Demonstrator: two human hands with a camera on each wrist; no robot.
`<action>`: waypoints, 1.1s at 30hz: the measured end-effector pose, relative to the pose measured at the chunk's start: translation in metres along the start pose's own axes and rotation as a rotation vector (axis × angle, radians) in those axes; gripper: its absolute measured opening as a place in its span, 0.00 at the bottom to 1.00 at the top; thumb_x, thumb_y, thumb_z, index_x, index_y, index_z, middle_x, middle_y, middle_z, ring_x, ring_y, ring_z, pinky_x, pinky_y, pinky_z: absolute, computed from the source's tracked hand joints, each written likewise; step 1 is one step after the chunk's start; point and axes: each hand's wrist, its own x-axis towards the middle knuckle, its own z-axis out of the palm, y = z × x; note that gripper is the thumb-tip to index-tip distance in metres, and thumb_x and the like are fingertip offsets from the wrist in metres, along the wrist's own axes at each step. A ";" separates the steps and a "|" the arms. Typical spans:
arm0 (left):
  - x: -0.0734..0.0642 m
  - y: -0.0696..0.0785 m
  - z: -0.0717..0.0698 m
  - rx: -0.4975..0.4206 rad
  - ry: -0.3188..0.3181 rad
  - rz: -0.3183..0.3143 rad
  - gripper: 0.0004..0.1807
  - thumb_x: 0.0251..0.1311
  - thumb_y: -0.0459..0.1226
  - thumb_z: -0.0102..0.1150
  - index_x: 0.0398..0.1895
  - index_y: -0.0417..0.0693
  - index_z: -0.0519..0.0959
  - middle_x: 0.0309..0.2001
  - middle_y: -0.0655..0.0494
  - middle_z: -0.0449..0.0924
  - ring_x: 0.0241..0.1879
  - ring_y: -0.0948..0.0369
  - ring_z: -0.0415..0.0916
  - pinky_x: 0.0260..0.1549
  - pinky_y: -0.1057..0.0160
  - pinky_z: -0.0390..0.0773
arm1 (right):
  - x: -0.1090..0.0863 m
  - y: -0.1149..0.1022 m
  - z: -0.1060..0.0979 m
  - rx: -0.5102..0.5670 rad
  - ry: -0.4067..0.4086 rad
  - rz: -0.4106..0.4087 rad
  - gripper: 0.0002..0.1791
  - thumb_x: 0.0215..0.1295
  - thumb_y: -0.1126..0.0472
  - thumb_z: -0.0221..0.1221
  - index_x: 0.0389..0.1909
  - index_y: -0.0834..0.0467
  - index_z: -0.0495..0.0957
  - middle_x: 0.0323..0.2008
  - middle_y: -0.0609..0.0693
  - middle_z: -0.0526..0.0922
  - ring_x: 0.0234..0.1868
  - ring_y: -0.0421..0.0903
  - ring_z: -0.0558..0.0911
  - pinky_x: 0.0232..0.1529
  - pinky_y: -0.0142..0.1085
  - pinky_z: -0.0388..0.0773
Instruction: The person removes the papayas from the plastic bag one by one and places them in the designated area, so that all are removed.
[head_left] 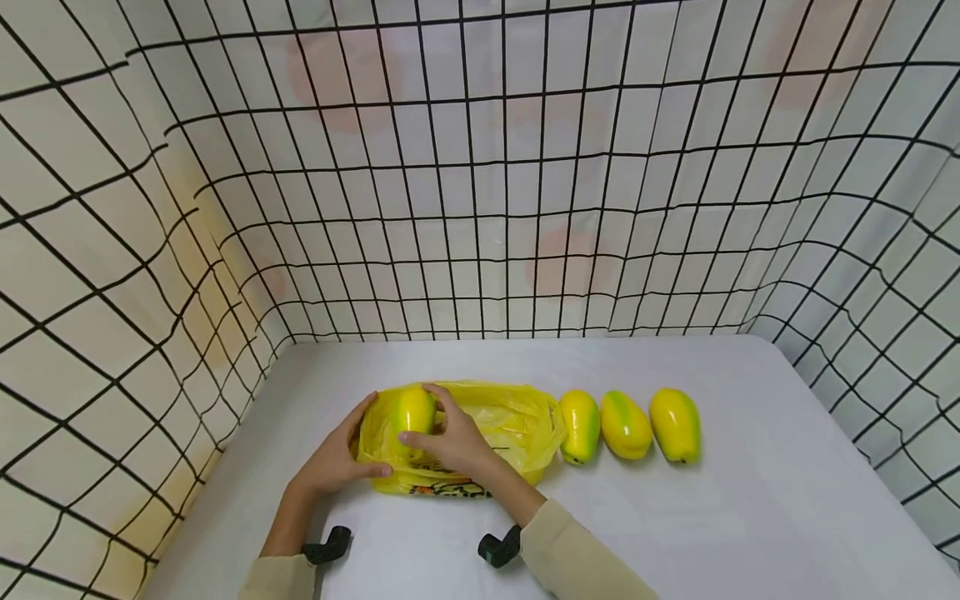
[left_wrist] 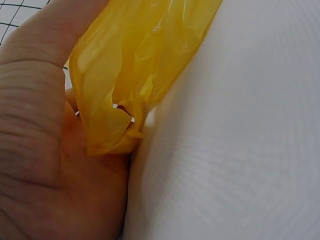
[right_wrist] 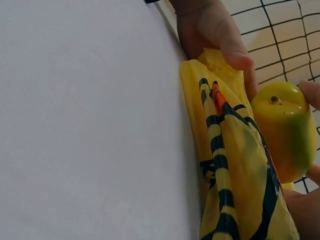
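Note:
A yellow plastic bag [head_left: 517,417] with black and orange print lies on the white table, its mouth spread wide and facing up. My right hand [head_left: 459,442] grips a glossy yellow-green mango [head_left: 415,412] between thumb and fingers, over the left part of the bag's mouth. The right wrist view shows that mango [right_wrist: 282,135] stem end up, beside the bag's printed side [right_wrist: 235,165]. At the bag's left end, my left hand [head_left: 333,458] holds the edge, thumb in front and fingers behind. Crumpled plastic [left_wrist: 125,75] sits against its palm in the left wrist view.
To the right of the bag stand three more mangoes in a row: one [head_left: 580,427] close by the bag, a middle one [head_left: 626,425] and a far one [head_left: 676,425]. Black wire mesh [head_left: 472,208] rises behind the table [head_left: 750,500] and along both sides.

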 end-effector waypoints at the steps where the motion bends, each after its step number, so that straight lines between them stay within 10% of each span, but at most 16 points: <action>1: -0.001 0.000 0.000 -0.003 0.001 0.001 0.65 0.39 0.55 0.77 0.78 0.66 0.44 0.78 0.57 0.45 0.76 0.47 0.44 0.69 0.35 0.51 | -0.001 0.000 -0.001 0.006 0.002 0.004 0.47 0.53 0.34 0.66 0.71 0.27 0.51 0.70 0.47 0.62 0.56 0.51 0.76 0.49 0.42 0.81; 33: -0.001 -0.001 0.000 -0.044 -0.011 -0.016 0.64 0.39 0.53 0.77 0.77 0.67 0.44 0.79 0.57 0.43 0.77 0.49 0.42 0.72 0.39 0.49 | -0.030 0.004 -0.061 0.024 -0.016 -0.024 0.41 0.56 0.36 0.64 0.69 0.24 0.56 0.64 0.46 0.68 0.47 0.49 0.78 0.40 0.39 0.80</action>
